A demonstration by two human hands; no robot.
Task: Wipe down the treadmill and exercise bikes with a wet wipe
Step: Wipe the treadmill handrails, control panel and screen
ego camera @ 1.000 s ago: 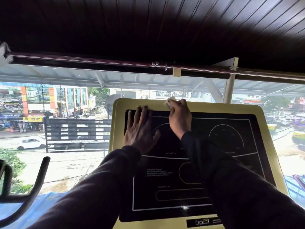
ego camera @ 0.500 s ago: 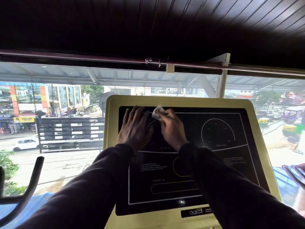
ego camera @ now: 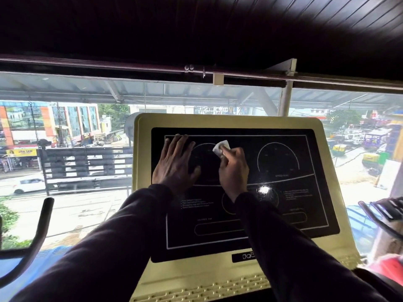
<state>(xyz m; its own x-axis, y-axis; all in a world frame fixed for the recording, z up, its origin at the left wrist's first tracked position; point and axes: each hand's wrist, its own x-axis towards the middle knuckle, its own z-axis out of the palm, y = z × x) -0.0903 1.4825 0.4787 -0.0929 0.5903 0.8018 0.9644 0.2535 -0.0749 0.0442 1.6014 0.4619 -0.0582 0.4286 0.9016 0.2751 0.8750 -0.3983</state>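
Note:
The treadmill console (ego camera: 327,247) fills the middle of the view: a pale yellow frame around a black display panel (ego camera: 283,214) with white outlines. My left hand (ego camera: 174,164) lies flat with straight fingers on the panel's upper left. My right hand (ego camera: 234,168) grips a small crumpled white wet wipe (ego camera: 220,148) and holds it against the panel, just right of the left hand, over the left dial outline. Both arms wear dark sleeves.
A black curved handlebar (ego camera: 41,227) of another machine rises at the lower left. Dark handles and a red object (ego camera: 390,267) sit at the lower right. Behind the console is a large window over a street. A dark ceiling hangs low overhead.
My right hand with the wipe has moved down from the console's top yellow edge onto the black panel. The left hand stays flat on the panel.

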